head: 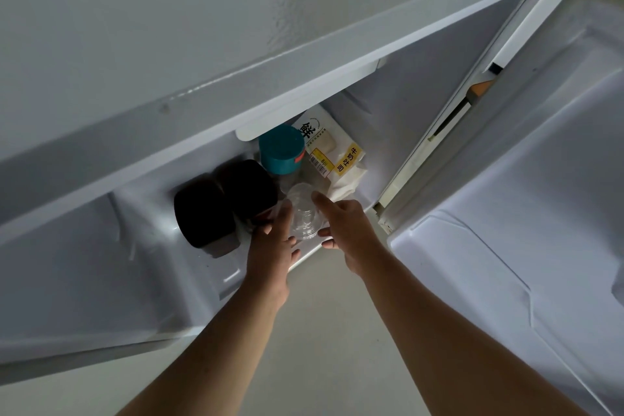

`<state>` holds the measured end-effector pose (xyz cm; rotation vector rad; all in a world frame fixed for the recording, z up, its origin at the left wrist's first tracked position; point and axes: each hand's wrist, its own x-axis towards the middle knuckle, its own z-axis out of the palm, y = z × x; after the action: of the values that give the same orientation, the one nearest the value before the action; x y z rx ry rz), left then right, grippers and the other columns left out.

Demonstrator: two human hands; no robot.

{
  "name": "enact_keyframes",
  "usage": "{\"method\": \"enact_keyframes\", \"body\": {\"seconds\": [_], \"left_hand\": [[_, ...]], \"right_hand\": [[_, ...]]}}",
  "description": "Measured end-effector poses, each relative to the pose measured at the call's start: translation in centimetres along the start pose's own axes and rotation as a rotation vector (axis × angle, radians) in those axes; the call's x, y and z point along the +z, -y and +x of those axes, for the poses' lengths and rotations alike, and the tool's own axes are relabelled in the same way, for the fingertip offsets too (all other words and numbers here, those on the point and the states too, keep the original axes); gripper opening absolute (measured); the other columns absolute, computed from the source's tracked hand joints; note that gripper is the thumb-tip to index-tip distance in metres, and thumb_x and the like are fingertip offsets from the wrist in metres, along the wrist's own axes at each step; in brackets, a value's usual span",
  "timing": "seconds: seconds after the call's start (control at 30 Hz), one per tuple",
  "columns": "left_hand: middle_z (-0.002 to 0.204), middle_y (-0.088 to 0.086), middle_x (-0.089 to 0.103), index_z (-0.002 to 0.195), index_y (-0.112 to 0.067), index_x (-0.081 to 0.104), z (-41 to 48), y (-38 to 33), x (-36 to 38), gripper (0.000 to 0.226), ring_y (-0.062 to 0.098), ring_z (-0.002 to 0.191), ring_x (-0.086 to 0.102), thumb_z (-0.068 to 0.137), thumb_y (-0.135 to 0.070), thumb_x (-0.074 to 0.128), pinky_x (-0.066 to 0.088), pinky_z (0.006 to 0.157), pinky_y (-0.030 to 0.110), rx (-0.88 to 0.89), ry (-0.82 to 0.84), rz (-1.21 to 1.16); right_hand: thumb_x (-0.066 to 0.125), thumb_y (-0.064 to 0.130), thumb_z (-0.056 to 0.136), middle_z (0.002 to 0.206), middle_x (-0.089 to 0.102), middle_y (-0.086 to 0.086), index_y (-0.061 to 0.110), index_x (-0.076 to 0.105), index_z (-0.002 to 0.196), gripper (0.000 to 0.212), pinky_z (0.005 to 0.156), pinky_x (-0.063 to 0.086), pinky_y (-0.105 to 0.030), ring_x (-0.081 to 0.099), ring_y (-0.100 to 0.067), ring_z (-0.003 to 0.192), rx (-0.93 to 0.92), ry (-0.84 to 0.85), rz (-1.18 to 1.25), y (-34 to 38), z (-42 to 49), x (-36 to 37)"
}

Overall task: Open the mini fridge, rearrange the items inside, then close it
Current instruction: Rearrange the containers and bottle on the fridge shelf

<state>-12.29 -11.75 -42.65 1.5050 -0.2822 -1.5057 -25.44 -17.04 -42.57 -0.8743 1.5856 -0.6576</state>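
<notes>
The white mini fridge (141,280) stands open below me, its door (523,213) swung out to the right. Inside, on the floor of the compartment, are two dark jars (202,213), a bottle with a teal cap (282,149), a white bread bag with a yellow label (332,149) and a clear plastic cup (304,213). My left hand (271,246) and my right hand (347,230) both reach in and hold the clear cup between them at the front edge, right of the dark jars.
The fridge's white top (135,44) fills the upper left. The door's moulded inner shelves (489,280) lie close to my right arm. Pale floor (320,331) shows between my forearms.
</notes>
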Motion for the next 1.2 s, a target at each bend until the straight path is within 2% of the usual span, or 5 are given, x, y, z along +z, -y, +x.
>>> {"method": "enact_keyframes", "body": {"seconds": [0.37,0.67,0.83,0.93,1.2], "left_hand": [[0.116,-0.013,0.071,0.102,-0.039,0.066,-0.6,0.5,-0.7,0.068,0.021,0.118,0.066,0.054,-0.085,0.08,0.045,0.114,0.051,0.076,-0.01,0.146],[0.095,-0.018,0.081,0.101,-0.034,0.073,-3.1,1.8,-2.1,0.072,0.01,0.106,0.071,0.054,-0.088,0.076,0.051,0.09,0.036,0.103,0.055,0.164],[0.115,-0.001,0.072,0.123,-0.022,0.067,-5.7,3.2,-3.5,0.108,0.018,0.111,0.065,0.046,-0.096,0.073,0.047,0.111,0.049,0.086,0.085,0.206],[0.082,0.005,0.06,0.107,-0.018,0.069,-7.7,4.0,-4.7,0.097,0.025,0.088,0.059,0.05,-0.096,0.072,0.048,0.11,0.051,0.085,0.105,0.252],[0.086,-0.01,0.068,0.078,-0.047,0.076,-13.8,6.9,-9.3,0.054,0.016,0.091,0.065,0.055,-0.095,0.07,0.05,0.09,0.039,0.107,0.144,0.289]], "right_hand": [[0.067,0.073,0.079,0.119,0.071,-0.002,0.019,0.064,0.125,0.071,0.101,0.054,-0.05,0.065,-0.023,0.108,-0.034,0.013,-0.005,-1.1,-1.7,-0.9],[0.068,0.067,0.082,0.113,0.075,0.002,0.023,0.07,0.12,0.058,0.09,0.06,-0.043,0.071,-0.021,0.1,-0.037,0.022,0.043,-2.5,-5.3,-1.1],[0.067,0.072,0.074,0.113,0.073,0.006,0.026,0.069,0.121,0.065,0.09,0.06,-0.043,0.069,-0.019,0.1,-0.024,0.002,0.053,-3.8,-8.9,-1.4],[0.065,0.074,0.072,0.113,0.073,0.005,0.027,0.069,0.121,0.068,0.091,0.06,-0.043,0.07,-0.021,0.1,-0.039,-0.003,0.037,-4.9,-11.6,-1.6],[0.066,0.07,0.078,0.114,0.073,0.002,0.025,0.069,0.122,0.063,0.091,0.06,-0.042,0.069,-0.022,0.101,-0.034,0.006,0.028,-8.1,-19.0,-0.5]]}}
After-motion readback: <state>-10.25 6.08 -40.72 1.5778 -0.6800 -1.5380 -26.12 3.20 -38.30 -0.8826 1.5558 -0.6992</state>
